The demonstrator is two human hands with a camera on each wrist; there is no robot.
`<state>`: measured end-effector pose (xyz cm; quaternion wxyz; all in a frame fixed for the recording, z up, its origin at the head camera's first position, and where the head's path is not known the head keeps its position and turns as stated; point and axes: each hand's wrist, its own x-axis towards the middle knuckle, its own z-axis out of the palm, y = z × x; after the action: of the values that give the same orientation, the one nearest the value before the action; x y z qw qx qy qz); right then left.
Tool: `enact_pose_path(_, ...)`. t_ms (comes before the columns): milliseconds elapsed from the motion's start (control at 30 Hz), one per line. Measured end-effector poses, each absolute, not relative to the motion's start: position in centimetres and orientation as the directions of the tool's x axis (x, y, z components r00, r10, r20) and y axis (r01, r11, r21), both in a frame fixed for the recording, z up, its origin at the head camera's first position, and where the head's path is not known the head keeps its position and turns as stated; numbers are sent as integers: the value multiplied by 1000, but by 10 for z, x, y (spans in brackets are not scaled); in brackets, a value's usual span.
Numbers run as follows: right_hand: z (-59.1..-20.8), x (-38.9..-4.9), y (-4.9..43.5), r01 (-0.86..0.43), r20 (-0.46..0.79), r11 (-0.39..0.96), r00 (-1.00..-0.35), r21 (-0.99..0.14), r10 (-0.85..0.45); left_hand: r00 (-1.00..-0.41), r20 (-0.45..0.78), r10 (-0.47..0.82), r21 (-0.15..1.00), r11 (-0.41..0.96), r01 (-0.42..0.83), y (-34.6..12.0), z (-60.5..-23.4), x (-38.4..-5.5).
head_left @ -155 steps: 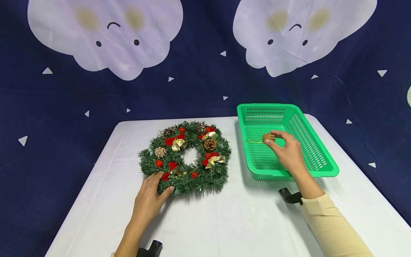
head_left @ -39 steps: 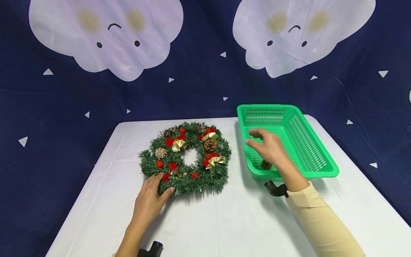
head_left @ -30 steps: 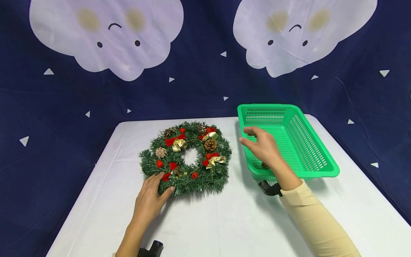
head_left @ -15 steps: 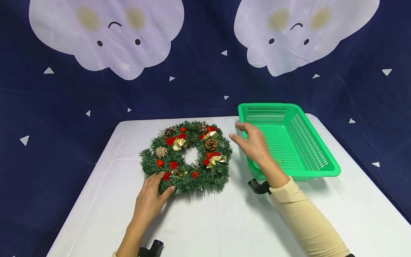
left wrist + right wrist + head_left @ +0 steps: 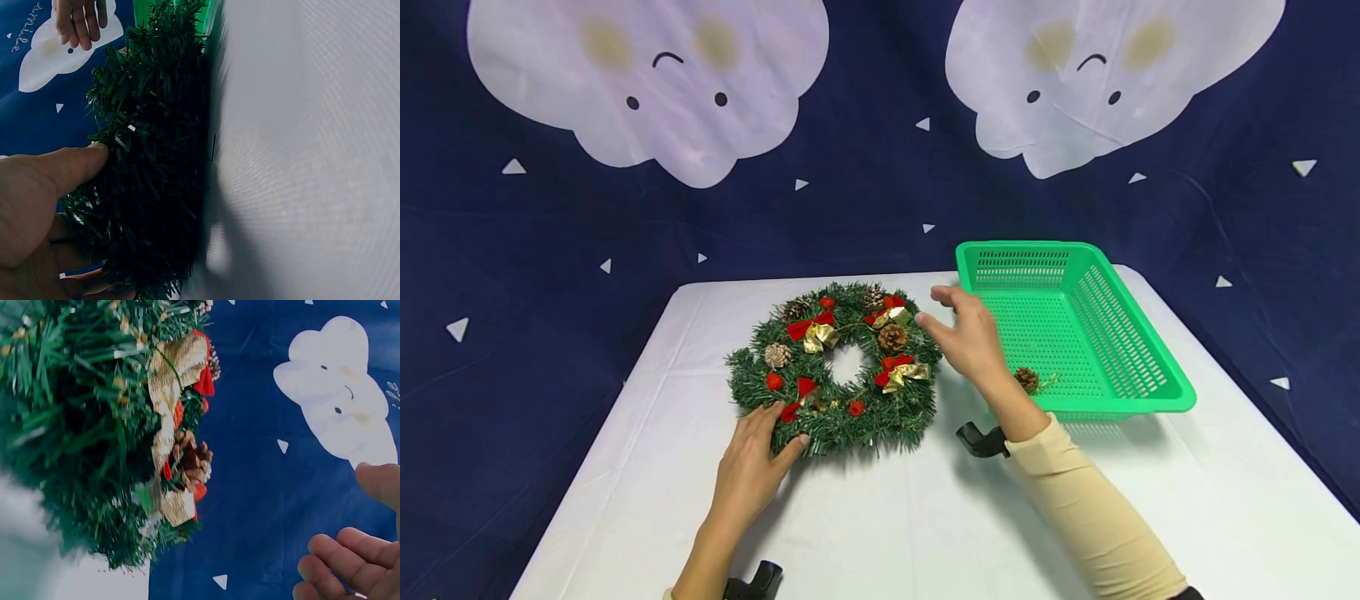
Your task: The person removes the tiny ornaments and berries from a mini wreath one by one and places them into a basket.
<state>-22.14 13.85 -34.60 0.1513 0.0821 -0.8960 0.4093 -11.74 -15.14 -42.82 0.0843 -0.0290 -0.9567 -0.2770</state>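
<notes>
A green Christmas wreath (image 5: 850,433) with red-and-gold bows, red berries and pine cones lies on the white table. My left hand (image 5: 748,471) rests on its lower-left edge, fingers near a red bow; in the left wrist view the thumb (image 5: 75,165) touches the greenery. My right hand (image 5: 970,333) holds nothing and hovers between the wreath and the green basket, thumb and fingers apart, close to the wreath's brown pine cone (image 5: 892,337). The right wrist view shows relaxed fingers (image 5: 350,562) apart from the wreath. A loose pine cone (image 5: 1027,380) with a gold string lies in the basket.
The green plastic basket (image 5: 1150,333) stands at the table's right rear. A dark blue cloth (image 5: 880,150) with white clouds hangs behind the white-covered table (image 5: 880,533). Black wrist mounts (image 5: 981,440) stick out beside the forearms.
Earlier my right hand held a pine cone over the basket; the pine cone now lies inside. The emptied right hand has moved left toward the wreath. The left hand has stayed in place.
</notes>
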Motion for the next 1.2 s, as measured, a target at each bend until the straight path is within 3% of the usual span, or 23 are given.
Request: enact_pose_path(1200,-392,-241,95,-220,286,636,-958,-740,1,-984,181,8,523,846,103,-152,-428,-116)
